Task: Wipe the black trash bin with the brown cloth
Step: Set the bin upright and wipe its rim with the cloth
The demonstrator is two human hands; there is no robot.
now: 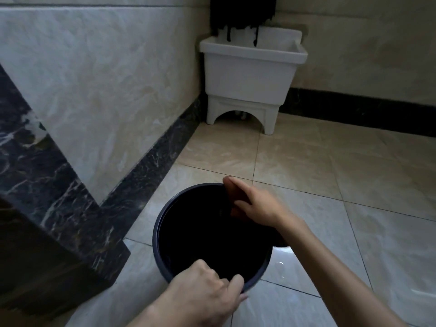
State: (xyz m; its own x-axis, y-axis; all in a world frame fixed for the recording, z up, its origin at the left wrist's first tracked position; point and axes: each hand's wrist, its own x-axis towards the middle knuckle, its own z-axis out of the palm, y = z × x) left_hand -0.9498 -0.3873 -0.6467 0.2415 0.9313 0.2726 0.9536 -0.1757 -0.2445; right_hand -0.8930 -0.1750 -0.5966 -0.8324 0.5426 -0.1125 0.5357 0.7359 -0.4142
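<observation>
Black trash bin (162, 234), 1 only, stands on the floor (354, 190) btwn our 2 hands. Left hand (200, 293) grip is closed on the near rim; right hand (257, 204) presses 1 brown cloth (236, 197) onto the far rim, fingers clamping it. 1 white basin (250, 79) well beyond.

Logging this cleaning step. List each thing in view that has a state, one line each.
black trash bin: upright on the floor, no lid, inside too dark to see.
brown cloth: pressed against the bin's far rim by the right hand.
right hand: fingers spread over the cloth.
left hand: closed on the bin's near rim.
white sink: standing in the corner, dark strands hanging into it.
</observation>
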